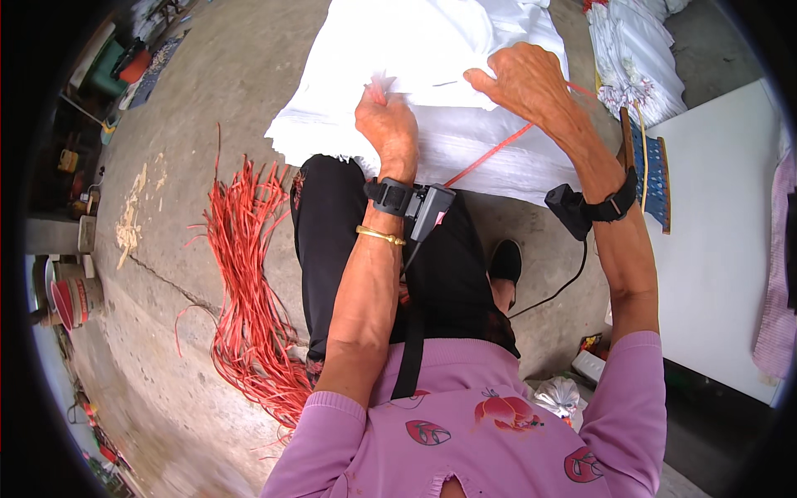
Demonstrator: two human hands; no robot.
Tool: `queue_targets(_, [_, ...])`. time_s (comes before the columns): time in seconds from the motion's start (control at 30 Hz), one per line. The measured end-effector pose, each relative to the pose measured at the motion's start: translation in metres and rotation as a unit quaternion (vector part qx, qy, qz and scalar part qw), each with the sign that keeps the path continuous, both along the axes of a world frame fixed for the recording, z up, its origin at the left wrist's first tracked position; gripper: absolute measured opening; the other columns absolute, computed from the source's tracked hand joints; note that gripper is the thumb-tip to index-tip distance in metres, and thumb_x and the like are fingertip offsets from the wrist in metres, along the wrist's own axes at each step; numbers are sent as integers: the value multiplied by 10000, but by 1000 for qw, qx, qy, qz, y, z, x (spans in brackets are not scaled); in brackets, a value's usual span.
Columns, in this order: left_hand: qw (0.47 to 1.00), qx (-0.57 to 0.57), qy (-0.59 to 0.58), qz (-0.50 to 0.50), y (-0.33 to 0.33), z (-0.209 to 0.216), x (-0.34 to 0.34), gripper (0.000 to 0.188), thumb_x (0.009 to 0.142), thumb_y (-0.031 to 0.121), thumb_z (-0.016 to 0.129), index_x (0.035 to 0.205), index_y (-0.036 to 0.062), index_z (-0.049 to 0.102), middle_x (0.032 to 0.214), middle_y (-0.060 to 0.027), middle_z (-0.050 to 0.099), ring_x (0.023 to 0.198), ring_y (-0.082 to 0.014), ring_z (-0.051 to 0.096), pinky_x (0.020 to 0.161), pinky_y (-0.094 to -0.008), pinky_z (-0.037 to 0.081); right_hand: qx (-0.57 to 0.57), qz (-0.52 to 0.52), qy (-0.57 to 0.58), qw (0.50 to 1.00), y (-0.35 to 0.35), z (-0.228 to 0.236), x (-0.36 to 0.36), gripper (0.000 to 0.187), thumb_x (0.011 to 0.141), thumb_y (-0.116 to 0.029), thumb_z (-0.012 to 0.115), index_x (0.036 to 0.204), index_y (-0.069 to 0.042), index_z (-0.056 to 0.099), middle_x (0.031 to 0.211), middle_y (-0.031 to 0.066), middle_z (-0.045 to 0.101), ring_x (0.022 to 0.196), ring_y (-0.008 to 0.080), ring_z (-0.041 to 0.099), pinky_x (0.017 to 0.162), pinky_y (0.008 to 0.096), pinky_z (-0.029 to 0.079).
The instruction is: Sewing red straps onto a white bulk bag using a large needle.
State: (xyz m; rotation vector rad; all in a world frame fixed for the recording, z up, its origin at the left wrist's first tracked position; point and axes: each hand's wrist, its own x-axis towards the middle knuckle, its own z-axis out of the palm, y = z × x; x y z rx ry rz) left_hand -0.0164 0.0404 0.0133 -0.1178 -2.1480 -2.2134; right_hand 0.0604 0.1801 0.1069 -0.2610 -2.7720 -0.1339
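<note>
Layers of white woven sack cloth lie over and in front of my knees. My left hand is closed in a fist at the near part of the cloth, with a blurred pinkish-red strip end sticking out above it. Over the right part of the cloth is my right hand, fingers curled under and thumb pointing left. A red plastic strip runs tight from near my left wrist up under the right hand and comes out on its right side. What the right fingertips touch is hidden.
Beside my left leg lies a long bundle of red strips on the concrete floor. White bundled sacks stand at the far right, near a blue woven seat and a white board. A black cable hangs from my right wrist device.
</note>
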Motion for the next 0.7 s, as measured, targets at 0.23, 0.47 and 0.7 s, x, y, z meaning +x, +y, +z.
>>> queue_targets(0.23, [982, -92, 158, -56, 14, 19, 28, 203, 767, -44, 488, 887, -6, 648, 722, -105, 638, 641, -158, 570, 649, -293, 469, 70, 125, -71, 987, 0, -9, -11, 349, 707, -290, 550, 550, 16, 609, 515, 208, 553, 473, 315, 569, 495, 419, 466])
queue_targets(0.47, [973, -30, 216, -78, 9, 34, 20, 181, 800, -5, 533, 951, 4, 633, 754, -117, 646, 647, -159, 579, 632, -286, 472, 39, 138, 86, 986, 2, -24, -12, 195, 810, -197, 543, 806, -36, 652, 680, 140, 607, 612, 287, 619, 547, 394, 510])
queue_targets(0.7, [946, -167, 222, -169, 5, 30, 5, 277, 776, -7, 507, 1042, 41, 567, 803, -179, 643, 742, -347, 627, 703, -386, 490, -250, 57, 177, 950, -24, -33, -21, 160, 888, -176, 485, 953, -70, 586, 907, 134, 593, 743, 303, 632, 684, 401, 513])
